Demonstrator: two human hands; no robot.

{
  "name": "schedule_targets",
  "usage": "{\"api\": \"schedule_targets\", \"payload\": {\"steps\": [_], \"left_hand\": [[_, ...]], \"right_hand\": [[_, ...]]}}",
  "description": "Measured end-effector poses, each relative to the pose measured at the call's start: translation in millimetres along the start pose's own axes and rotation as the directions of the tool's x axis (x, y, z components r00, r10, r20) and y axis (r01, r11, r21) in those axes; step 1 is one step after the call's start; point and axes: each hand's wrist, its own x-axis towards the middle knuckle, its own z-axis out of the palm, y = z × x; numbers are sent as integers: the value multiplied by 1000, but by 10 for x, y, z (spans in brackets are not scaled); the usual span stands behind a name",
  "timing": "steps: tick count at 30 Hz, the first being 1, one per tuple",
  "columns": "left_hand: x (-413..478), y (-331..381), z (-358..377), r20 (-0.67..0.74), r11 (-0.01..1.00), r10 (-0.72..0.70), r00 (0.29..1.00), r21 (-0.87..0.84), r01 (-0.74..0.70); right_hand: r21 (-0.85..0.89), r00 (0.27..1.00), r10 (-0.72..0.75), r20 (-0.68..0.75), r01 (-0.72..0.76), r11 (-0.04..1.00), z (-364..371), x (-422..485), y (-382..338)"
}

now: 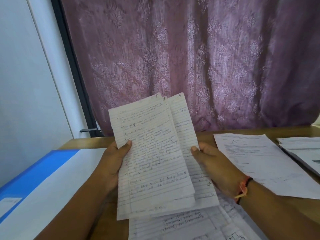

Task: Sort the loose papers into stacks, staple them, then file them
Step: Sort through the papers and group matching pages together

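Ruled handwritten sheets point(152, 153), thin and creased, are fanned above the wooden desk's point(207, 138) near edge. Left hand point(114, 160) and right hand point(213, 163) pinch their side edges. Blue-and-white file point(43, 179) at left edge; contents hidden.

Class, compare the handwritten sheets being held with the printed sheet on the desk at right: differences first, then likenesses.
The handwritten sheets are lined and pen-written; the printed sheet is unlined, with typed text and a triangle figure. The handwritten sheets are held up, fanned, by the left hand and right hand; the printed sheet lies flat on the desk. Both are white paper.
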Motion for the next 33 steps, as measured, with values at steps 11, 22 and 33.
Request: {"api": "schedule_targets", "payload": {"steps": [11,22,33], "left_hand": [[77,-173,2,37,992,-92,995,96,88],[196,-28,-279,-236,985,-150,960,49,166],[141,-4,-274,-272,936,-148,951,273,223]], "right_hand": [[151,974,67,218,-102,983,195,-107,-79],[-880,994,78,75,29,474,-85,-71,-61],[-905,994,108,7,-40,422,-86,-13,36]]}}
